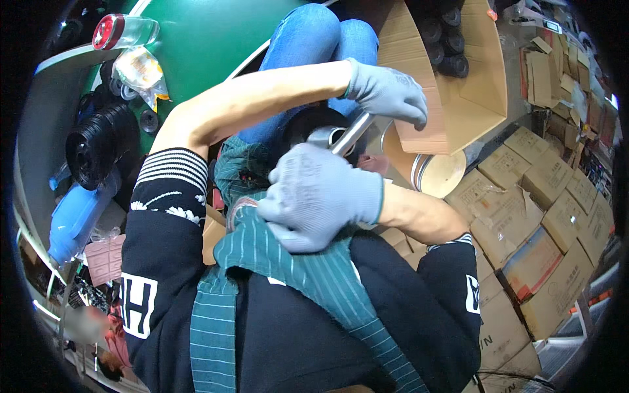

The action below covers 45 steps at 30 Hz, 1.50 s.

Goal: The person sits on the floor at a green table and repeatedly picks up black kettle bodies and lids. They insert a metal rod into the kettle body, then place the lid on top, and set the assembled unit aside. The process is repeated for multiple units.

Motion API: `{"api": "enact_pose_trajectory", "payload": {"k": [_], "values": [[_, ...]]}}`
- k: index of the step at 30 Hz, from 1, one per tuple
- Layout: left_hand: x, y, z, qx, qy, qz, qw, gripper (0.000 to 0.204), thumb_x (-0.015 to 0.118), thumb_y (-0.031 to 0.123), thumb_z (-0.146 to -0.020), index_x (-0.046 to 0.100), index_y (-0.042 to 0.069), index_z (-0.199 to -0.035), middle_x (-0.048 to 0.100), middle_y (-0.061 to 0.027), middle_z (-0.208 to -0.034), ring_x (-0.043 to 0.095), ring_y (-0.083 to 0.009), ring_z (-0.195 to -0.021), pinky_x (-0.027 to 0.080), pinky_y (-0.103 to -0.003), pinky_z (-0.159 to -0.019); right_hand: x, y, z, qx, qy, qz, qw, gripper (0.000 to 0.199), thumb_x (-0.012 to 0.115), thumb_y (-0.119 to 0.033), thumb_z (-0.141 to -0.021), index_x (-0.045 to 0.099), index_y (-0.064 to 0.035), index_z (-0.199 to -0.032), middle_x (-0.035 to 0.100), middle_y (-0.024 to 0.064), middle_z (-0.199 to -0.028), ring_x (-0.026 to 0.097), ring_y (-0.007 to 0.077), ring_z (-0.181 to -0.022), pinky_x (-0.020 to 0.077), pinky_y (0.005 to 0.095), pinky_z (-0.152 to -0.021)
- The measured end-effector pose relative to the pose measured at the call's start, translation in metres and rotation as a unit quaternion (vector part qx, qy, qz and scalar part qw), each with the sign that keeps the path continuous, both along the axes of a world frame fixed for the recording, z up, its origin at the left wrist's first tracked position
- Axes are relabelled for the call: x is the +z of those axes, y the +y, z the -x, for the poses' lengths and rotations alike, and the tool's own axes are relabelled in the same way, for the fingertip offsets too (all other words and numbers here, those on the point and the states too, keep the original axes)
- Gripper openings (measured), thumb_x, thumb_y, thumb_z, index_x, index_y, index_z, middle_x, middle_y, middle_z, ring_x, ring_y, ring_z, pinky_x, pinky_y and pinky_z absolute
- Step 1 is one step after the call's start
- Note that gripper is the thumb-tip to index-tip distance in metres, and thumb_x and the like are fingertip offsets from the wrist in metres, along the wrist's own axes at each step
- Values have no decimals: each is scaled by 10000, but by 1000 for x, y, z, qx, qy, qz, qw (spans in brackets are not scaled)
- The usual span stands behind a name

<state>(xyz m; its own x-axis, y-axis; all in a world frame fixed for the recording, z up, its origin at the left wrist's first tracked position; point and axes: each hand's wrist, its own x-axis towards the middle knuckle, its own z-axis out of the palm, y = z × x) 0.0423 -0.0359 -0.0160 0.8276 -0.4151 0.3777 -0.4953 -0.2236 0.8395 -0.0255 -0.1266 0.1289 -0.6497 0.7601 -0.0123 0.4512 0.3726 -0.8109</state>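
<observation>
Green tabletop (209,39) fills the upper left, with a crowded workshop around it. At its far left, a translucent blue plastic jug (75,219) leans below a stack of black ribbed discs (95,147). Above these, a clear jar (134,31) with a red lid lies on its side, and a crumpled plastic bag (139,73) sits just below it.

Toward the middle, over the green striped apron (288,259), the gloved right hand (321,196) is closed in a fist, its back to the camera and its fingers curled under, around the lower end of a metal bar (354,133). This bar slants up and rightward between the two gloves, next to a shiny metal ring (322,136) and in front of the jeans-clad knees (301,39). At its upper end, the gloved left hand (386,95) lies palm down, fingers partly bent and pointing right; its palm is hidden, so I cannot tell whether it grips the bar or only rests over it.

Just right of that hand stands an open carton (475,98) with black rolls (449,46) inside. Below it is a round tin (442,173), and flattened cardboard boxes (508,216) cover the far right.
</observation>
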Motion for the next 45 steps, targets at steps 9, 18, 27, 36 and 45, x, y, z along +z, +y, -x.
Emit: {"api": "enact_pose_trajectory", "payload": {"k": [9, 18, 27, 36, 45], "values": [[16, 64, 60, 262, 219, 174, 924, 788, 360, 678, -1123, 854, 67, -1063, 733, -58, -798, 574, -83, -657, 502, -253, -676, -6, -94, -39, -461, 369, -156, 792, 577, 554, -423, -1012, 538, 21, -1380, 612, 234, -1310, 567, 355, -1266, 395, 499, -1153], [-35, 132, 251, 601, 166, 131, 771, 220, 584, 215, -1117, 569, 76, -1287, 636, 14, -877, 525, -55, -600, 449, -226, -509, -76, -153, -27, -571, 280, 71, 768, 927, 715, -481, -1024, 311, 51, -1668, 458, 248, -1657, 491, 275, -1513, 375, 446, -1252], [-89, 71, 247, 698, 217, 345, 588, 449, 581, 463, -1138, 746, 99, -933, 499, 90, -657, 412, -33, -537, 315, -245, -497, -94, -134, -20, -494, 48, -56, 866, 1035, 962, -430, -787, 473, -88, -1633, 338, 256, -1720, 371, 421, -1585, 328, 510, -1284], [-79, 103, 231, 729, 284, 247, 572, 508, 604, 497, -1114, 778, 31, -1014, 710, -10, -740, 594, -60, -564, 459, -249, -513, -85, -124, -11, -531, 90, -35, 842, 801, 962, -461, -770, 681, -117, -1437, 391, 310, -1676, 400, 457, -1554, 327, 514, -1283], [10, 26, 273, 650, -94, -163, 737, 826, 883, 369, -865, 550, 4, -1526, 532, -290, -1553, 502, -478, -1454, 430, -566, -1192, -57, -86, -82, -611, 441, -70, 654, 682, 811, -399, -999, 581, -36, -1529, 559, 171, -1594, 523, 261, -1467, 418, 427, -1243]]}}
